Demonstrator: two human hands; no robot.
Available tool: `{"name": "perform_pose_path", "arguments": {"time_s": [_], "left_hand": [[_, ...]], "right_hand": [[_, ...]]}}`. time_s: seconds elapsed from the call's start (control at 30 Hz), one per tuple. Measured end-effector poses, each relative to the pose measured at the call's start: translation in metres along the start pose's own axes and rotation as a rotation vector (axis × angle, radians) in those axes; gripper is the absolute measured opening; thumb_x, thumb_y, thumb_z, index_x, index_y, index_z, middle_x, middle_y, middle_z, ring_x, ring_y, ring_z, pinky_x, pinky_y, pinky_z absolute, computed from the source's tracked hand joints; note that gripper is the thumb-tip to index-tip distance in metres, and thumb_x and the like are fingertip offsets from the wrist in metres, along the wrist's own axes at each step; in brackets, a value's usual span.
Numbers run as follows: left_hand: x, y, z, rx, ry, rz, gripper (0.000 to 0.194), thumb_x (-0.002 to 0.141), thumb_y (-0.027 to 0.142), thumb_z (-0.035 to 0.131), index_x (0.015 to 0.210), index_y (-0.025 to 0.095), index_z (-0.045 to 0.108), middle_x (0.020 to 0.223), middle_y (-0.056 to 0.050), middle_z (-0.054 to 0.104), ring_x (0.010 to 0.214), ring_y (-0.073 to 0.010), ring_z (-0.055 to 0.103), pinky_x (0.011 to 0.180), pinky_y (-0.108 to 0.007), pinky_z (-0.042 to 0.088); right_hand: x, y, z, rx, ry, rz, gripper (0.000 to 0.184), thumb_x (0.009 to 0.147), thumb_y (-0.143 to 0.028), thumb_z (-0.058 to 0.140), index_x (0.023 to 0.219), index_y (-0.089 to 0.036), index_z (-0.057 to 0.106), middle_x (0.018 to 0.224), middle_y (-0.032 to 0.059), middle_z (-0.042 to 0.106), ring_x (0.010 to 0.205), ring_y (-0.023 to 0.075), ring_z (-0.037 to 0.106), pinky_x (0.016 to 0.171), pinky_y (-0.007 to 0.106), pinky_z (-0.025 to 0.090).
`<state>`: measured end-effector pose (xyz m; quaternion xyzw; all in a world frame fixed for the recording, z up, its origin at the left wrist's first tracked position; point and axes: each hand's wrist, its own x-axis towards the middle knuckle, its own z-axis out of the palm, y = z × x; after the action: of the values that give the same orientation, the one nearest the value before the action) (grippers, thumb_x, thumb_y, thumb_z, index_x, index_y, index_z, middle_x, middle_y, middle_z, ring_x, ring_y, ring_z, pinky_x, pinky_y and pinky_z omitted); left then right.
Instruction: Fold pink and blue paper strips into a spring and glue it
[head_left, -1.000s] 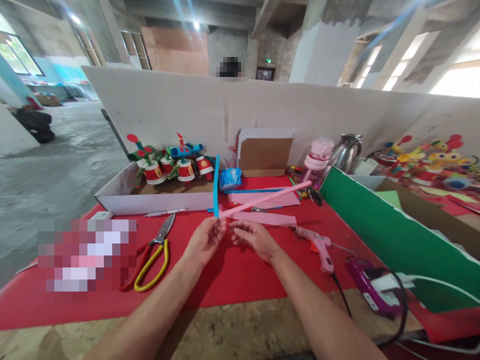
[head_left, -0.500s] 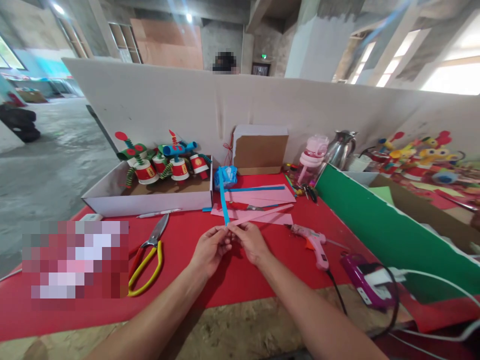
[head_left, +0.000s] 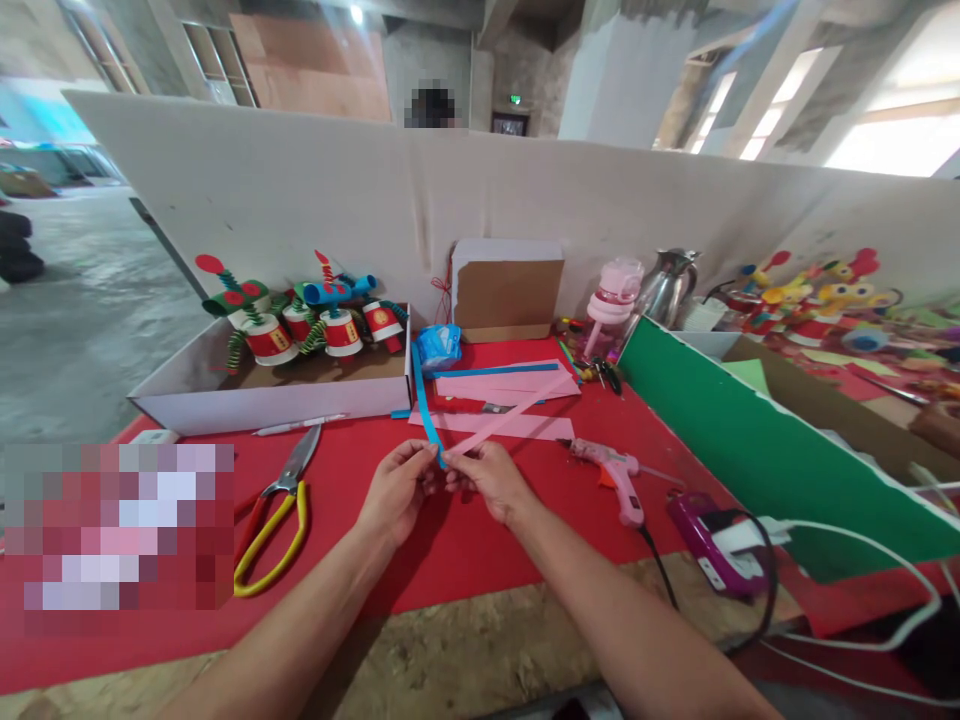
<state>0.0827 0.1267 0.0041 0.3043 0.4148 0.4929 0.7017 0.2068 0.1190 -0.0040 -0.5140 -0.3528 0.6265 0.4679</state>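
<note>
My left hand [head_left: 399, 488] pinches the lower end of a blue paper strip [head_left: 425, 405] between thumb and fingers. Close beside it, my right hand [head_left: 491, 480] pinches the end of a pink paper strip [head_left: 506, 420]. Both ends meet between my fingertips, and the strips fan out from there in a V. Whether they are stuck together I cannot tell. Behind my hands lie pink paper sheets [head_left: 525, 428] with another blue strip [head_left: 517, 370] on top. A pink glue gun [head_left: 613, 470] rests to the right of my right hand.
Scissors [head_left: 288, 480] with red and yellow handles and a pen [head_left: 300, 424] lie on the left. A white box [head_left: 277, 405] holds several paper-cup figures. On the right are a green-sided box [head_left: 720, 450], a purple power block [head_left: 712, 545] and cables. A white partition [head_left: 315, 190] stands behind.
The whole view has shifted slightly. The blue strip leans further left and the pink strip rises more steeply, its end still in my right hand. Both hands stay together.
</note>
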Motion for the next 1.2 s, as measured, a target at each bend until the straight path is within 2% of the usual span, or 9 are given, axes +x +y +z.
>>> {"name": "perform_pose_path", "arguments": {"time_s": [0.23,0.47,0.67,0.83,1.0,1.2], "left_hand": [[0.0,0.002,0.0,0.067,0.017,0.002,0.028,0.05,0.029,0.075,0.061,0.016,0.052,0.045,0.007,0.048,0.04,-0.0051,0.041,0.04,-0.018,0.031],[0.0,0.002,-0.002,0.058,0.0,-0.01,0.027,0.052,0.028,0.075,0.06,0.016,0.053,0.045,0.006,0.048,0.042,-0.0052,0.039,0.038,-0.016,0.029],[0.0,0.002,-0.002,0.062,-0.011,-0.014,0.029,0.051,0.029,0.075,0.059,0.016,0.05,0.044,0.007,0.046,0.041,-0.0053,0.038,0.037,-0.016,0.028],[0.0,0.0,-0.002,0.069,-0.013,0.002,0.023,0.053,0.025,0.07,0.059,0.016,0.049,0.044,0.007,0.045,0.04,-0.0045,0.038,0.037,-0.016,0.027],[0.001,0.0,-0.003,0.061,0.013,0.003,0.024,0.053,0.025,0.071,0.06,0.017,0.05,0.044,0.007,0.046,0.04,-0.0051,0.038,0.036,-0.017,0.028],[-0.001,0.006,-0.002,0.093,-0.018,-0.06,0.034,0.052,0.037,0.076,0.062,0.015,0.052,0.052,0.004,0.053,0.042,-0.0058,0.042,0.035,-0.017,0.028]], "right_hand": [[0.001,-0.001,-0.002,0.022,-0.048,-0.023,0.033,0.055,-0.041,0.079,0.064,-0.014,0.062,0.053,-0.0018,0.059,0.047,0.0083,0.055,0.046,0.019,0.043],[0.0,-0.003,-0.003,0.08,-0.107,0.03,0.026,0.063,-0.036,0.075,0.068,-0.015,0.061,0.057,-0.0012,0.061,0.051,0.0082,0.058,0.055,0.021,0.05],[-0.001,-0.005,-0.005,0.07,-0.123,0.027,0.031,0.06,-0.039,0.077,0.072,-0.015,0.062,0.055,-0.0039,0.057,0.046,0.006,0.052,0.045,0.017,0.043],[-0.002,-0.009,-0.004,0.11,-0.121,0.05,0.032,0.062,-0.04,0.077,0.072,-0.016,0.059,0.059,-0.0046,0.057,0.045,0.0054,0.05,0.046,0.018,0.043],[0.002,-0.009,-0.005,0.184,-0.056,0.08,0.03,0.067,-0.042,0.071,0.068,-0.015,0.059,0.055,-0.0041,0.056,0.043,0.0059,0.049,0.043,0.019,0.045],[0.007,-0.005,-0.008,0.174,0.039,0.007,0.023,0.058,-0.031,0.074,0.061,-0.015,0.058,0.052,-0.0043,0.056,0.044,0.0063,0.05,0.046,0.02,0.048]]}}
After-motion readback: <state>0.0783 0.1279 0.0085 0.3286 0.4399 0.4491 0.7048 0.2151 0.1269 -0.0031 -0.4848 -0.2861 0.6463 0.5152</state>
